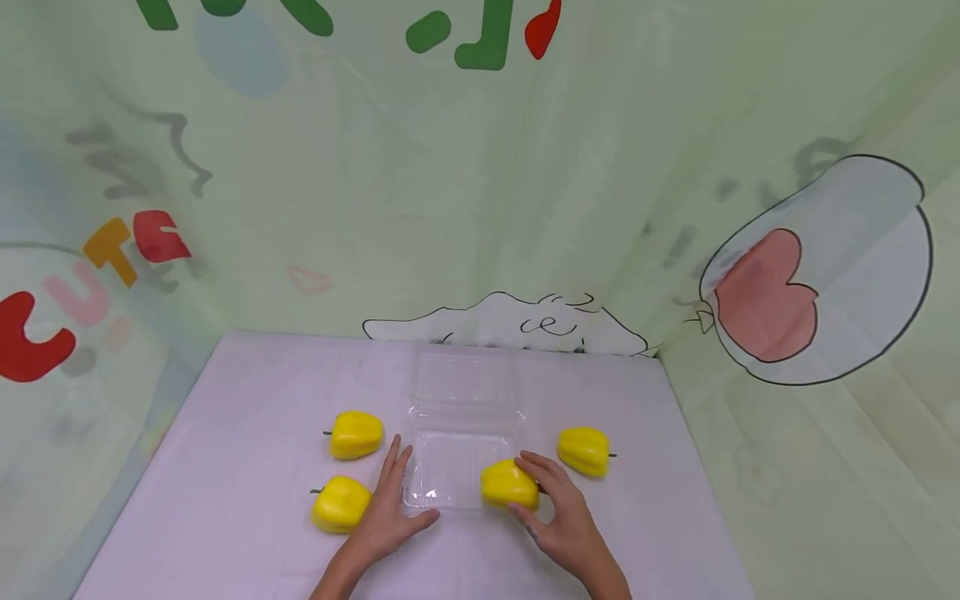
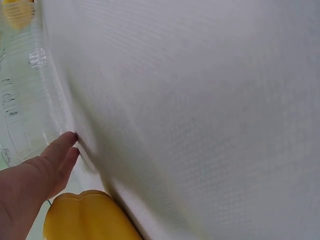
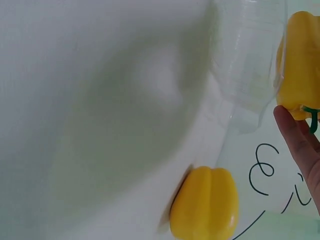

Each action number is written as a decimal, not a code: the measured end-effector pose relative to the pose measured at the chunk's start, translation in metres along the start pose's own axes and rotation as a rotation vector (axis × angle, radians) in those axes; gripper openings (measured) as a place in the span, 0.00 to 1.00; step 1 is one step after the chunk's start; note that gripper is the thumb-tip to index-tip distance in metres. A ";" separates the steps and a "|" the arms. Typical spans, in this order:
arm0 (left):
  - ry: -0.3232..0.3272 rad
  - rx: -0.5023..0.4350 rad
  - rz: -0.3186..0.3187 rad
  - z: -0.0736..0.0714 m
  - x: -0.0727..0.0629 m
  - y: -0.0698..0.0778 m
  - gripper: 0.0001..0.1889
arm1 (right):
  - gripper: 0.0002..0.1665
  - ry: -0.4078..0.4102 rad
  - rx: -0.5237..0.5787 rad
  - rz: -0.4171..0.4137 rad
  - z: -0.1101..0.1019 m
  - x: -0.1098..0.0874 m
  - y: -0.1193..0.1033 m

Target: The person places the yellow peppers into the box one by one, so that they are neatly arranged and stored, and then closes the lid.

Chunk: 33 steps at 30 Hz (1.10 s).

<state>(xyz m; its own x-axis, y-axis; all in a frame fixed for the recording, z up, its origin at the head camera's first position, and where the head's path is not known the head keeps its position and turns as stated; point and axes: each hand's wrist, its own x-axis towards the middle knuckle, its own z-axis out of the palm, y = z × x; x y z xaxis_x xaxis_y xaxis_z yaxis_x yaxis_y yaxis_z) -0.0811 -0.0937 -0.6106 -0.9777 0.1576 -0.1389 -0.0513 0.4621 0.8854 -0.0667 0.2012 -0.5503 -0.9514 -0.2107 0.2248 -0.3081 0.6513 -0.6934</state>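
Observation:
A clear plastic clamshell box (image 1: 442, 471) lies with its lid folded back on the table. My right hand (image 1: 558, 512) grips a yellow bell pepper (image 1: 508, 485) at the box's right side; in the right wrist view this pepper (image 3: 300, 65) overlaps the clear wall, its green stem toward the fingers. My left hand (image 1: 388, 508), thumb and fingers spread, rests at the left edge of the box. In the left wrist view the fingertips of that hand (image 2: 37, 180) are right at the box's rim, with another yellow pepper (image 2: 90, 217) close by.
Two yellow peppers lie left of the box, the upper one (image 1: 356, 435) and the lower one (image 1: 341, 504) beside the left hand. One more pepper (image 1: 584, 452) lies to the right. Printed cloth (image 1: 450, 192) hangs behind the pale table (image 1: 262, 400) and along its sides.

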 end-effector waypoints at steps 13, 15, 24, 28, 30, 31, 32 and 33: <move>0.010 0.009 0.005 -0.001 0.001 0.001 0.59 | 0.38 -0.001 -0.057 0.028 0.015 0.008 0.001; 0.010 0.009 0.005 -0.001 0.001 0.000 0.59 | 0.38 -0.012 -0.051 0.029 0.017 0.009 0.003; 0.003 0.009 -0.009 0.000 0.001 0.002 0.59 | 0.37 -0.069 -0.069 0.106 0.026 0.010 0.006; 0.001 0.018 -0.011 0.000 0.001 0.003 0.59 | 0.37 -0.078 -0.119 0.108 0.031 0.010 0.008; 0.003 0.020 -0.012 0.000 0.001 0.003 0.59 | 0.37 -0.086 -0.147 0.100 0.032 0.011 0.009; 0.003 0.020 -0.013 0.000 0.001 0.003 0.59 | 0.37 -0.090 -0.161 0.098 0.033 0.011 0.009; 0.004 0.018 -0.013 0.000 0.001 0.003 0.59 | 0.37 -0.091 -0.172 0.094 0.033 0.011 0.009; 0.004 0.017 -0.012 0.000 0.001 0.002 0.59 | 0.37 -0.094 -0.186 0.091 0.034 0.011 0.009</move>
<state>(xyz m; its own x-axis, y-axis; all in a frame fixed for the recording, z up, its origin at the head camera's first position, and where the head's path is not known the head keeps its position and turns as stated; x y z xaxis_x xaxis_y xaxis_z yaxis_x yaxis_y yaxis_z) -0.0824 -0.0924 -0.6085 -0.9778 0.1487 -0.1478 -0.0596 0.4788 0.8759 -0.0799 0.1800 -0.5769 -0.9737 -0.2062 0.0969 -0.2242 0.7923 -0.5674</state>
